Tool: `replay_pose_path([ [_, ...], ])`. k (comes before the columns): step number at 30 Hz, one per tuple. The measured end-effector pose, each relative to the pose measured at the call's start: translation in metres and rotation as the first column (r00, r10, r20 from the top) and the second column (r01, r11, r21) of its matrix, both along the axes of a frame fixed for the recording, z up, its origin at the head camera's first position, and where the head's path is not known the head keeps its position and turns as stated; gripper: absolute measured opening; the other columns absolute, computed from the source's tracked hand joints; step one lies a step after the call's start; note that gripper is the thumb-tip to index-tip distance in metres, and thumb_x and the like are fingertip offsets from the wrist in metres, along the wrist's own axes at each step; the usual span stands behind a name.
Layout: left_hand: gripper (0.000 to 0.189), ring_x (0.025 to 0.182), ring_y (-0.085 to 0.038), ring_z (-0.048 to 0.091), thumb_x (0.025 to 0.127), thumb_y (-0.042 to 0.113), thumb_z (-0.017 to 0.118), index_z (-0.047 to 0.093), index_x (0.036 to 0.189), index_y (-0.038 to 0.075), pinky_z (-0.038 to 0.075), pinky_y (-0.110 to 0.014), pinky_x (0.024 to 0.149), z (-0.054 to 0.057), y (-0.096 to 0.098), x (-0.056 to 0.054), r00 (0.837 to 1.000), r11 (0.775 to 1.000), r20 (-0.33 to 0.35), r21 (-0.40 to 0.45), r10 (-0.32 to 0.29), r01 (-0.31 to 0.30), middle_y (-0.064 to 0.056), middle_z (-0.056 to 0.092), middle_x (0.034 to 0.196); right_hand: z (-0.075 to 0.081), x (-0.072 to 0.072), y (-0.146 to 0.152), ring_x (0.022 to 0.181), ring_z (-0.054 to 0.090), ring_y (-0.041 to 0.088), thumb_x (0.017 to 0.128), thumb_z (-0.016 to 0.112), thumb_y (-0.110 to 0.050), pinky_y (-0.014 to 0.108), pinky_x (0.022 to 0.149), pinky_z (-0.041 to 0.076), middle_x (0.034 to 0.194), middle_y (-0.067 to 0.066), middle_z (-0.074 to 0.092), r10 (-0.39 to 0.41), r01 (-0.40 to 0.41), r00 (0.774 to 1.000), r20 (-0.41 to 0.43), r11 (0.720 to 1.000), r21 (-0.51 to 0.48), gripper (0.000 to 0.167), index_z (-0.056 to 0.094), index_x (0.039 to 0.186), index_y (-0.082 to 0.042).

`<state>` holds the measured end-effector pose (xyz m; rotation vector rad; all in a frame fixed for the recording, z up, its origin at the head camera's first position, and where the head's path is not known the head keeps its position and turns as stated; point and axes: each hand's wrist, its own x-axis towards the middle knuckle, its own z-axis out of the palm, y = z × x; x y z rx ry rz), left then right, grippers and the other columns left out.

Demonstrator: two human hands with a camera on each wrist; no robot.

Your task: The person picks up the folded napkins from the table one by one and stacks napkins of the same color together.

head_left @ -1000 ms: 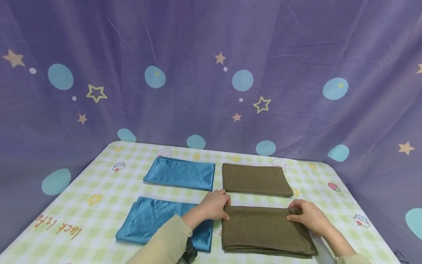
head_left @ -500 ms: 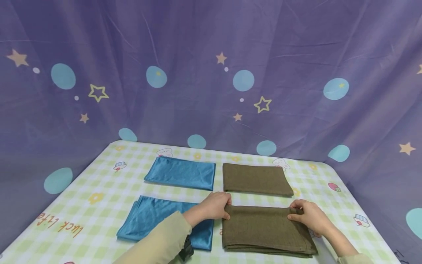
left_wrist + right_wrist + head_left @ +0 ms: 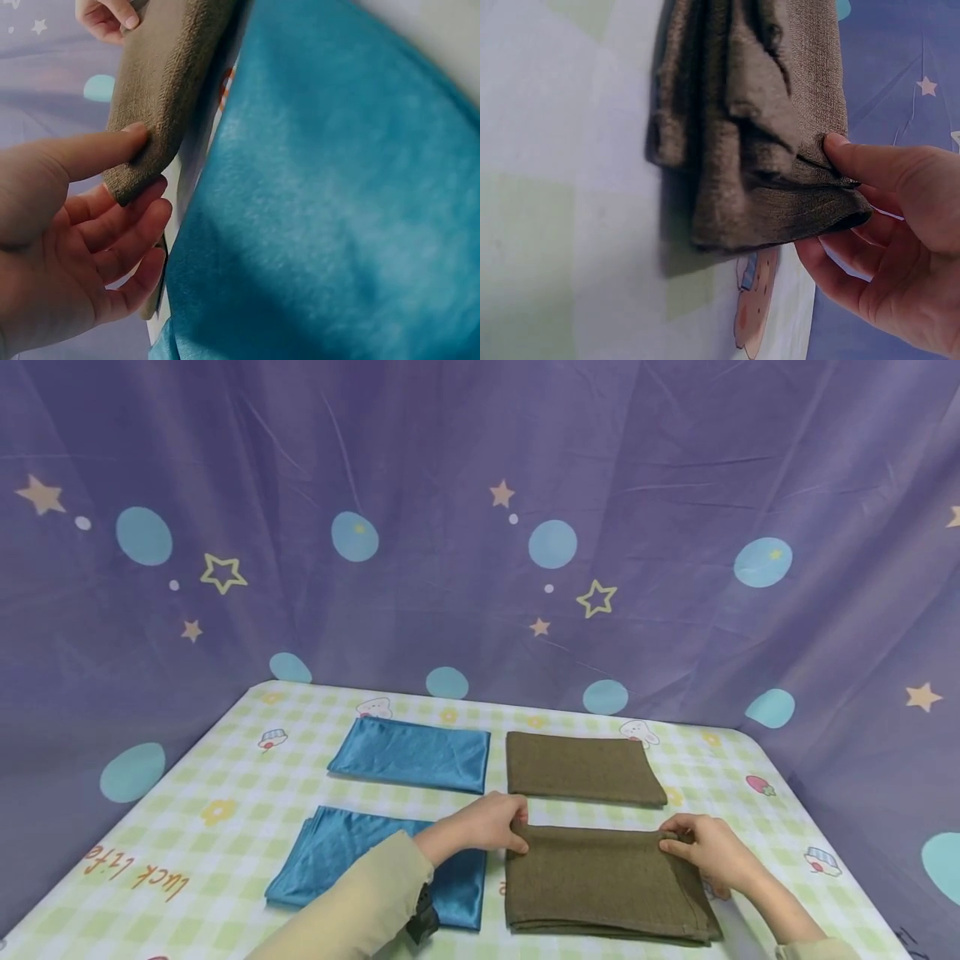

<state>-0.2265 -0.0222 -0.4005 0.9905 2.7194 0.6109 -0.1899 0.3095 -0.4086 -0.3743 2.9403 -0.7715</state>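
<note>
A folded brown cloth [image 3: 600, 881] lies at the front right of the table in the head view. My left hand [image 3: 491, 823] pinches its far left corner, with the thumb [image 3: 112, 152] on top and the fingers below, as the left wrist view shows. At the far right corner my right hand [image 3: 712, 852] pinches the same cloth between thumb and fingers. In the right wrist view several folded layers [image 3: 742, 150] show at its side edge. Beneath my left forearm is a folded shiny blue cloth [image 3: 352, 843], partly covered by the sleeve.
Behind the front pair lie a second folded blue cloth [image 3: 412, 756] and a second folded brown cloth [image 3: 581, 768], side by side. A green-and-white checked tablecloth [image 3: 225, 868] covers the table. A purple curtain [image 3: 450, 610] with stars hangs along the back and sides.
Both hands keep their pinch on the brown cloth's far corners. The left forearm has swung slightly to the left; the cloths lie almost unchanged.
</note>
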Motion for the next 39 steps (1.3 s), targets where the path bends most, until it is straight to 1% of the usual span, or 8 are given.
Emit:
replay_pose_path([
  [6, 0.021, 0.067, -0.005, 0.049, 0.076, 0.024, 0.073, 0.059, 0.088, 0.013, 0.042, -0.020, 0.060, 0.002, -0.001, -0.004, 0.999, 0.999, 0.012, 0.007, -0.038, 0.038, 0.005, 0.057, 0.076, 0.003, 0.000, 0.000, 0.067, 0.053, 0.000, 0.080, 0.067, -0.024, 0.023, 0.060, 0.044, 0.078, -0.008, 0.061, 0.010, -0.011, 0.999, -0.032, 1.000, -0.012, 0.012, 0.066, 0.089, -0.015],
  [13, 0.015, 0.069, -0.004, 0.051, 0.082, 0.023, 0.067, 0.061, 0.092, 0.014, 0.043, -0.020, 0.062, 0.006, -0.003, -0.008, 0.996, 0.998, 0.073, 0.045, -0.055, 0.052, 0.005, 0.058, 0.081, 0.008, 0.002, 0.000, 0.065, 0.052, -0.001, 0.079, 0.069, -0.021, 0.022, 0.059, 0.043, 0.082, -0.004, 0.060, 0.042, -0.046, 0.995, -0.095, 0.998, -0.037, 0.016, 0.064, 0.091, -0.014],
  [17, 0.012, 0.071, -0.004, 0.052, 0.083, 0.021, 0.066, 0.062, 0.092, 0.014, 0.043, -0.020, 0.063, 0.009, -0.005, -0.009, 0.995, 0.996, 0.083, 0.075, -0.060, 0.054, 0.006, 0.059, 0.081, 0.010, 0.001, 0.000, 0.064, 0.052, -0.002, 0.079, 0.070, -0.021, 0.021, 0.058, 0.043, 0.082, -0.004, 0.061, 0.056, -0.063, 0.990, -0.130, 0.997, -0.046, 0.015, 0.063, 0.091, -0.014],
  [23, 0.012, 0.072, -0.004, 0.053, 0.082, 0.020, 0.066, 0.062, 0.092, 0.015, 0.044, -0.020, 0.065, 0.012, -0.005, -0.010, 0.995, 0.994, 0.086, 0.101, -0.048, 0.039, 0.006, 0.060, 0.081, 0.013, -0.002, 0.001, 0.063, 0.051, -0.003, 0.079, 0.070, -0.018, 0.020, 0.056, 0.042, 0.080, -0.005, 0.061, 0.074, -0.082, 0.985, -0.159, 0.995, -0.048, 0.013, 0.063, 0.089, -0.014],
  [28, 0.012, 0.072, -0.005, 0.053, 0.082, 0.019, 0.067, 0.062, 0.091, 0.014, 0.043, -0.020, 0.063, 0.015, -0.006, -0.010, 0.996, 0.990, 0.087, 0.138, -0.037, 0.024, 0.006, 0.060, 0.081, 0.017, -0.002, 0.001, 0.063, 0.050, -0.003, 0.079, 0.069, -0.018, 0.020, 0.055, 0.042, 0.081, -0.006, 0.060, 0.089, -0.097, 0.983, -0.162, 0.994, -0.043, 0.013, 0.062, 0.090, -0.014],
  [35, 0.010, 0.063, -0.004, 0.053, 0.082, 0.015, 0.066, 0.062, 0.090, 0.012, 0.045, -0.019, 0.058, 0.015, -0.007, -0.014, 0.992, 0.976, 0.127, 0.218, -0.024, -0.004, 0.003, 0.059, 0.080, 0.026, -0.004, -0.001, 0.062, 0.049, -0.003, 0.079, 0.069, -0.017, 0.020, 0.054, 0.041, 0.081, -0.006, 0.060, 0.088, -0.096, 0.975, -0.203, 0.995, -0.032, 0.012, 0.062, 0.089, -0.014],
  [38, 0.010, 0.059, -0.005, 0.054, 0.082, 0.013, 0.066, 0.062, 0.091, 0.011, 0.046, -0.019, 0.055, 0.015, -0.008, -0.016, 0.991, 0.969, 0.135, 0.247, -0.021, -0.013, 0.002, 0.059, 0.080, 0.029, -0.006, 0.000, 0.063, 0.049, -0.003, 0.079, 0.069, -0.016, 0.021, 0.055, 0.041, 0.082, -0.006, 0.061, 0.087, -0.092, 0.972, -0.217, 0.996, -0.012, 0.012, 0.062, 0.089, -0.015],
  [39, 0.010, 0.061, -0.005, 0.055, 0.082, 0.013, 0.066, 0.062, 0.091, 0.011, 0.046, -0.020, 0.056, 0.015, -0.008, -0.016, 0.991, 0.967, 0.128, 0.253, -0.021, -0.012, 0.002, 0.059, 0.080, 0.029, -0.007, 0.000, 0.063, 0.049, -0.003, 0.079, 0.069, -0.016, 0.021, 0.055, 0.041, 0.082, -0.006, 0.060, 0.086, -0.090, 0.972, -0.217, 0.996, -0.007, 0.012, 0.062, 0.089, -0.015],
])
